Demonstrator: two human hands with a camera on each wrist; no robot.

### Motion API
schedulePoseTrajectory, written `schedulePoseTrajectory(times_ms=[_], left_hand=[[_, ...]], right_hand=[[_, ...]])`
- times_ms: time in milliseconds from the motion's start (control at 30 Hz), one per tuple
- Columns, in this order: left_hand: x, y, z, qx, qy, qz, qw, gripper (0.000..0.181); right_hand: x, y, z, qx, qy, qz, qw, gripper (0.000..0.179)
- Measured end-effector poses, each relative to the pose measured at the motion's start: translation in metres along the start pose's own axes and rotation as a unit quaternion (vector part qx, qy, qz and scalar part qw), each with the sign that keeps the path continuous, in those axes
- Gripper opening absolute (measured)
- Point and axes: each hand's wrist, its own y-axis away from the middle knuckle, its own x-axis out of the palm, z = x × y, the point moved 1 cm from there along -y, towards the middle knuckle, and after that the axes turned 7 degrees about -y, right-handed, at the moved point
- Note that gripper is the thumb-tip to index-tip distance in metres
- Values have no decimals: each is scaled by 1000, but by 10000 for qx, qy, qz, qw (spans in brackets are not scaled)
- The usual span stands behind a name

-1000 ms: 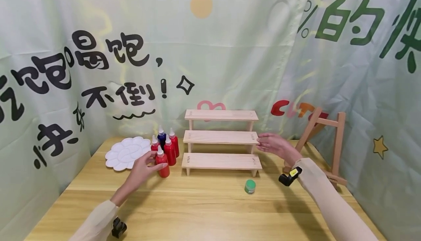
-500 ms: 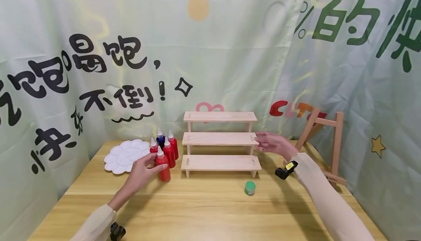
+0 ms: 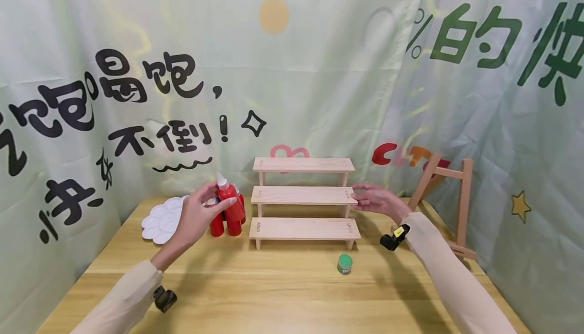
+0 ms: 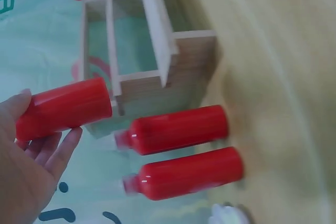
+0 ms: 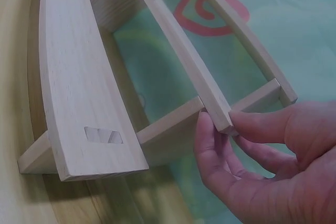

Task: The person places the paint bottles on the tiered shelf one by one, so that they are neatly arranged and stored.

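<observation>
My left hand [image 3: 196,217] grips a red squeeze bottle [image 3: 233,206] with a white pointed tip and holds it above the table. In the left wrist view the raised red bottle's base [image 4: 89,107] points away from the palm. Other red bottles [image 4: 181,129] stand just beyond it, partly covered in the head view. The blue bottle is hidden. At centre stands a three-tier wooden shelf [image 3: 301,195]. My right hand [image 3: 380,202] is at the right end of its middle board; in the right wrist view thumb and fingers pinch that board's end [image 5: 210,95].
A white flower-shaped palette [image 3: 161,220] lies at the left, partly behind my left hand. A small green-lidded jar [image 3: 344,263] sits in front of the shelf. A wooden easel [image 3: 463,207] stands at the right. Printed cloth [image 3: 328,96] hangs behind and at both sides.
My left hand has lifted the front red bottle off the table and up over the other bottles. The right hand has closed in from beside the middle board to pinch its end.
</observation>
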Motion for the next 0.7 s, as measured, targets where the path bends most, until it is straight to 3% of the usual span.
schedulePoseTrajectory(times_ms=[400, 700], left_hand=[[0, -54, -16, 121, 516, -44, 9986, 57], [6, -77, -32, 180, 980, 536, 9936, 58]], right_hand=[[3, -1, 4, -116, 333, -59, 9994, 52], [3, -1, 2, -156, 655, -137, 9976, 52]])
